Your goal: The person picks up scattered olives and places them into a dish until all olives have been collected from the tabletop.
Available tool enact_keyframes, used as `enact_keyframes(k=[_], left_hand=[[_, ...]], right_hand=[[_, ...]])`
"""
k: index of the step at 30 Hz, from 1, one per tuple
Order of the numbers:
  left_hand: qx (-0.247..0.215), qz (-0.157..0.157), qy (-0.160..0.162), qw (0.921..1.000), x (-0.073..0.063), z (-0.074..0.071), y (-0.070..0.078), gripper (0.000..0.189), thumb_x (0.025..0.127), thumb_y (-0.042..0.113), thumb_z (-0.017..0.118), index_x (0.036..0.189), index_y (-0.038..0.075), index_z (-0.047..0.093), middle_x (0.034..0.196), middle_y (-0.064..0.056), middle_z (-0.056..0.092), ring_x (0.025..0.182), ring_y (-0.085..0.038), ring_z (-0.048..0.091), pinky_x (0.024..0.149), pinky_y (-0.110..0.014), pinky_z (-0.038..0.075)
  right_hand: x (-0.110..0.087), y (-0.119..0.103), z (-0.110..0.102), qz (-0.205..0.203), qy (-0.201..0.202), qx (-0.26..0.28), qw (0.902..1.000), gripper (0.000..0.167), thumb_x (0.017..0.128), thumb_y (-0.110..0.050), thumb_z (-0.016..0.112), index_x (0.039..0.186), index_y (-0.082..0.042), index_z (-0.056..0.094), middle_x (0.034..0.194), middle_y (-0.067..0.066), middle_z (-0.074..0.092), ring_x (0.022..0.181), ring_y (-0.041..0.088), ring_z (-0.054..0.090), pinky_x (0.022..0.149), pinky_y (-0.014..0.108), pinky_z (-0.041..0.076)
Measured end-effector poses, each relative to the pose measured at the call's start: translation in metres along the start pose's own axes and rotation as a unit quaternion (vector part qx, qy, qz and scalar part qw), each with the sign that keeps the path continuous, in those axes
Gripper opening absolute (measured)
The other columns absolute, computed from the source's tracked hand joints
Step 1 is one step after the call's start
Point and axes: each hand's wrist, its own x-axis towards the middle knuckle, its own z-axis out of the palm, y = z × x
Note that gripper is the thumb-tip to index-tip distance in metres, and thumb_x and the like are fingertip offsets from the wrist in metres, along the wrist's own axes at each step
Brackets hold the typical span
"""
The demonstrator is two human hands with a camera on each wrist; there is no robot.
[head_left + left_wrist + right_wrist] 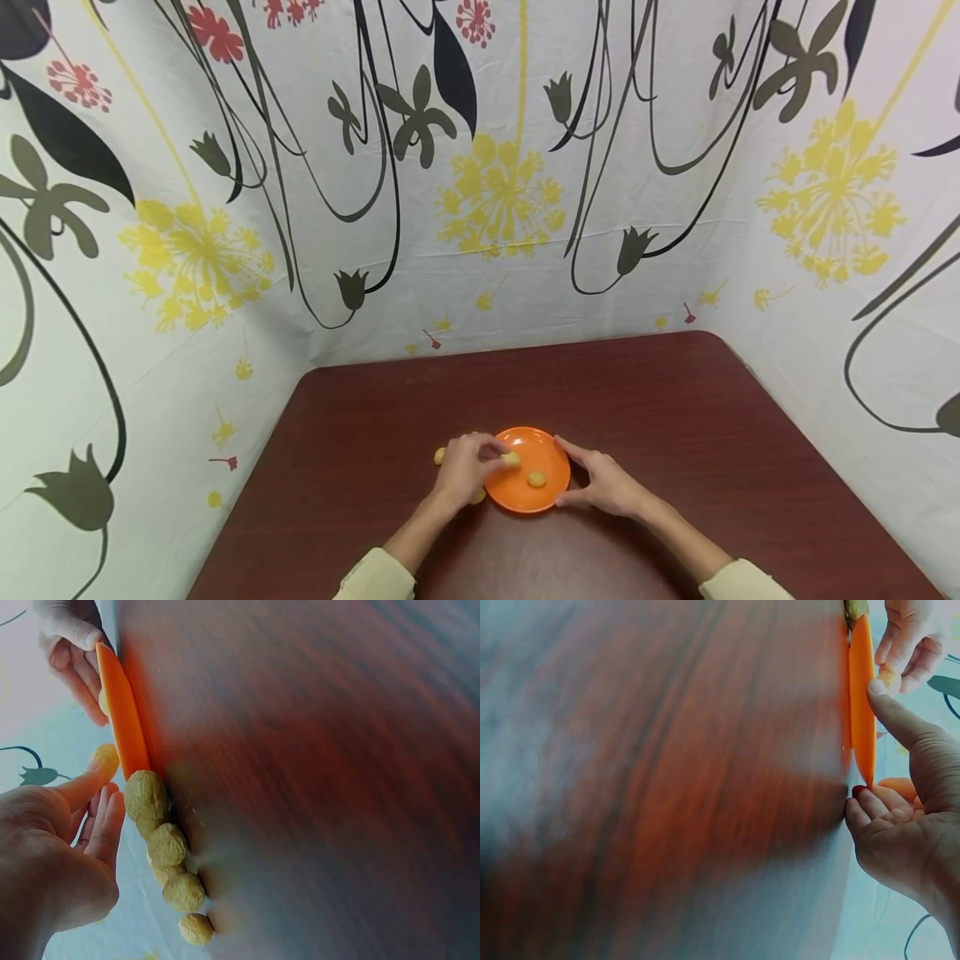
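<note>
An orange plate (521, 498) lies on the table. Over its left part, my left hand (462, 468) pinches a small round yellow-brown lump (511, 459) between thumb and fingertips. Another such lump (536, 479) sits on the plate. At the plate's right side, my right hand (609, 485) holds the rim, thumb (877, 688) at the near edge and fingers spread round to the far edge. In the left wrist view, several more lumps (166, 845) lie in a cluster just left of the plate, partly hidden by the left hand in the head view.
The dark red-brown table (600, 383) has rounded far corners. A white cloth (480, 308) printed with flowers hangs behind it and at both sides. Light yellow sleeves (378, 577) cover both forearms near the bottom edge.
</note>
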Motion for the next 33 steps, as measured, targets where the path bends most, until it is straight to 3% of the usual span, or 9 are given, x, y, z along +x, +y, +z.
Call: enact_keyframes(k=[3, 7, 9, 11, 14, 18, 33], left_hand=[[0.000, -0.011, -0.009, 0.9999, 0.001, 0.003, 0.002, 0.014, 0.089, 0.020, 0.088, 0.101, 0.015, 0.083, 0.099, 0.002, 0.077, 0.086, -0.012, 0.076, 0.077, -0.029, 0.063], [-0.001, -0.021, -0.014, 0.9997, 0.003, 0.009, 0.004, 0.012, 0.090, 0.023, 0.087, 0.100, 0.018, 0.083, 0.094, 0.008, 0.078, 0.084, -0.005, 0.074, 0.107, -0.045, 0.053], [-0.005, -0.020, -0.017, 0.9996, 0.005, 0.013, 0.004, 0.011, 0.090, 0.023, 0.087, 0.100, 0.018, 0.083, 0.091, 0.008, 0.078, 0.082, -0.004, 0.074, 0.107, -0.048, 0.053], [-0.004, -0.016, -0.019, 0.9997, 0.007, 0.017, 0.005, 0.011, 0.090, 0.023, 0.087, 0.099, 0.018, 0.084, 0.091, 0.009, 0.079, 0.081, -0.003, 0.074, 0.104, -0.047, 0.055], [-0.004, -0.012, -0.029, 0.9995, 0.008, 0.022, 0.007, 0.011, 0.090, 0.023, 0.087, 0.100, 0.018, 0.084, 0.094, 0.010, 0.079, 0.081, -0.003, 0.073, 0.082, -0.036, 0.062], [-0.007, -0.004, -0.036, 0.9993, 0.010, 0.027, 0.010, 0.011, 0.090, 0.022, 0.087, 0.099, 0.017, 0.084, 0.094, 0.009, 0.078, 0.080, -0.004, 0.072, 0.075, -0.026, 0.061], [0.004, -0.018, -0.051, 0.9986, 0.013, 0.037, 0.015, 0.014, 0.093, 0.030, 0.084, 0.101, 0.018, 0.084, 0.093, 0.010, 0.078, 0.081, -0.003, 0.071, 0.075, -0.026, 0.060]], right_hand=[[0.000, 0.000, 0.000, 0.001, -0.001, 0.000, 1.0000, 0.102, 0.087, -0.040, 0.090, 0.162, 0.005, 0.037, 0.161, 0.022, 0.046, 0.146, 0.041, 0.046, 0.114, 0.063, 0.039], [0.000, 0.001, 0.000, 0.002, -0.004, 0.004, 1.0000, 0.102, 0.087, -0.040, 0.089, 0.162, 0.005, 0.036, 0.161, 0.023, 0.046, 0.146, 0.042, 0.045, 0.114, 0.064, 0.039], [0.000, 0.002, 0.000, 0.003, -0.004, 0.005, 1.0000, 0.101, 0.087, -0.040, 0.089, 0.162, 0.004, 0.036, 0.161, 0.023, 0.045, 0.147, 0.042, 0.045, 0.114, 0.064, 0.038], [0.000, 0.002, 0.000, 0.003, -0.002, 0.004, 1.0000, 0.101, 0.087, -0.040, 0.090, 0.162, 0.004, 0.037, 0.161, 0.023, 0.046, 0.146, 0.042, 0.045, 0.114, 0.064, 0.039], [-0.001, 0.002, 0.000, 0.001, 0.000, 0.001, 1.0000, 0.102, 0.087, -0.040, 0.090, 0.162, 0.004, 0.037, 0.161, 0.022, 0.046, 0.146, 0.040, 0.046, 0.114, 0.063, 0.039], [0.000, 0.002, 0.000, -0.001, 0.000, 0.000, 1.0000, 0.102, 0.086, -0.041, 0.090, 0.161, 0.004, 0.037, 0.161, 0.022, 0.046, 0.146, 0.040, 0.046, 0.114, 0.062, 0.040], [0.000, 0.002, 0.000, -0.003, -0.002, 0.008, 1.0000, 0.101, 0.088, -0.040, 0.089, 0.162, 0.004, 0.037, 0.161, 0.022, 0.046, 0.147, 0.040, 0.045, 0.115, 0.061, 0.039]])
